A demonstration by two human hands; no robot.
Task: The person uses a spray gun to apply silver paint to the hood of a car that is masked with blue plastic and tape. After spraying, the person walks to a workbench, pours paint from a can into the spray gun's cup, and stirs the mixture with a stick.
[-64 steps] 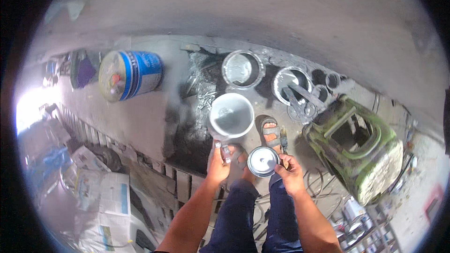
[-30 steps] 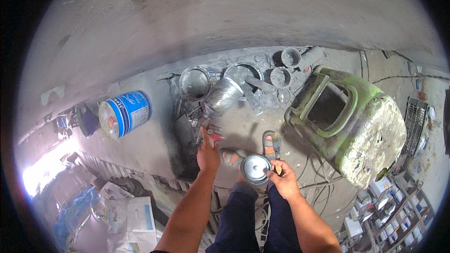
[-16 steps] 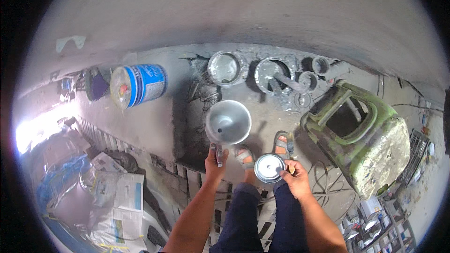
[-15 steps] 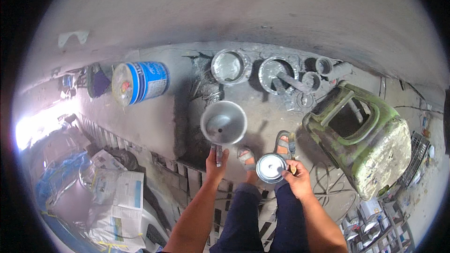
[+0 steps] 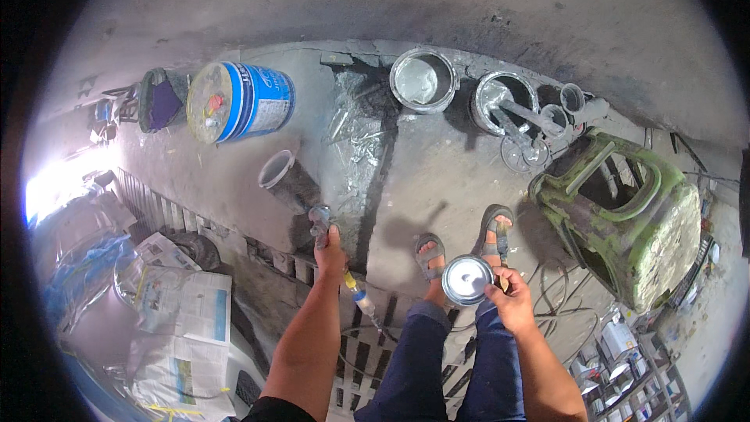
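My left hand (image 5: 332,256) is closed round a spray gun (image 5: 319,223). Its grey cup (image 5: 295,186) leans over with the open rim toward the upper left, so the inside is mostly out of sight. Below the hand, a yellow and blue hose fitting (image 5: 359,295) hangs from the gun. Pinched by its edge in my right hand (image 5: 512,297) is a round silver lid (image 5: 467,279), held level above my legs and apart from the cup. Something small and yellowish shows by the right fingers, too small to name.
Along the wall stand a blue-and-white bucket (image 5: 266,101), an open paint tin (image 5: 424,82) and another tin (image 5: 492,94) with stirring sticks. A worn green plastic stool (image 5: 656,223) lies at the right. Paper-masked bodywork (image 5: 183,336) is at the lower left. A hose (image 5: 558,312) crosses the floor.
My left hand has moved left and tipped the spray gun, so its cup has gone from facing up to leaning over. The lid stays in my right hand. The view has shifted.
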